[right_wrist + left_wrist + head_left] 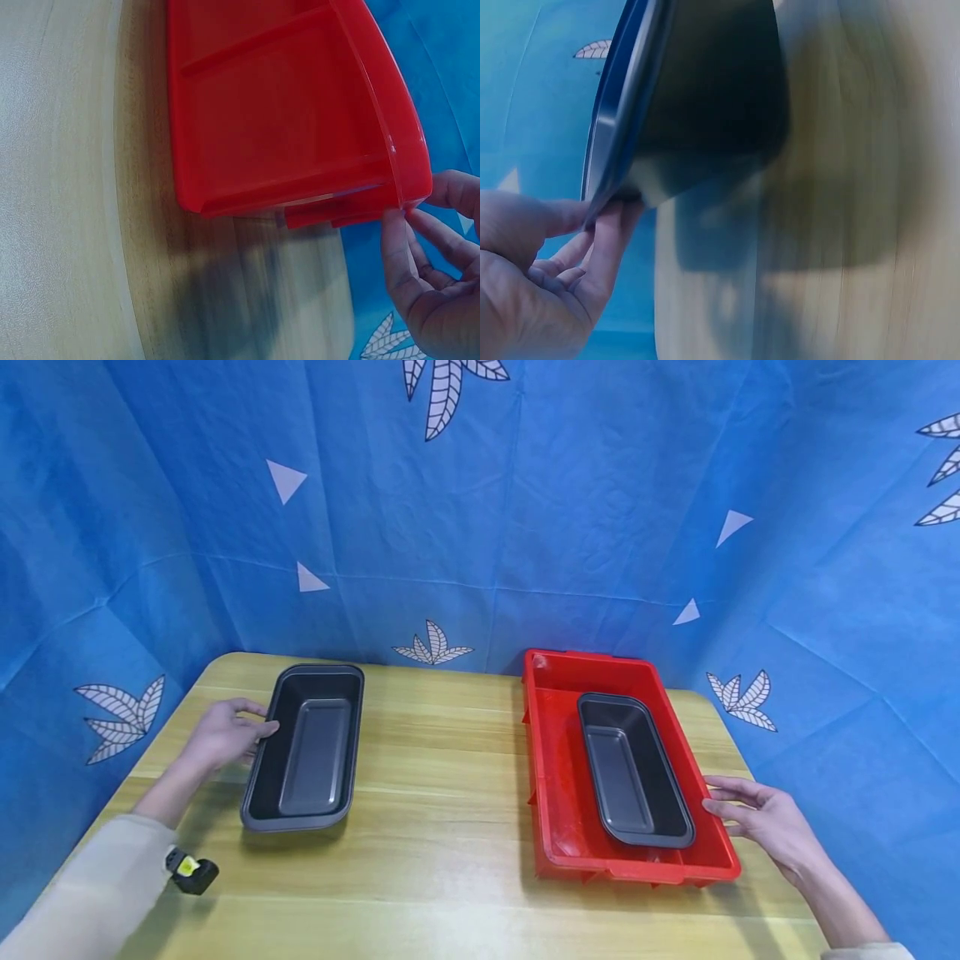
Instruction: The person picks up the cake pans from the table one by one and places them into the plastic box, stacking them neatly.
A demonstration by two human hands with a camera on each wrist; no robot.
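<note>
My left hand pinches the left rim of a dark grey loaf pan, thumb over the rim and fingers beneath. In the left wrist view, the pan is off the table with its shadow below, and its inside faces away. At the right, my right hand grips the right rim of a red plastic tray. The right wrist view has thumb and fingers on either side of the tray's rim. A second, smaller-looking loaf pan lies inside the tray, toward its right wall.
Both stand over a light wood table with rounded far corners. Blue cloth printed with leaves and triangles hangs behind and along both sides. A small black device with a yellow mark is worn at my left sleeve.
</note>
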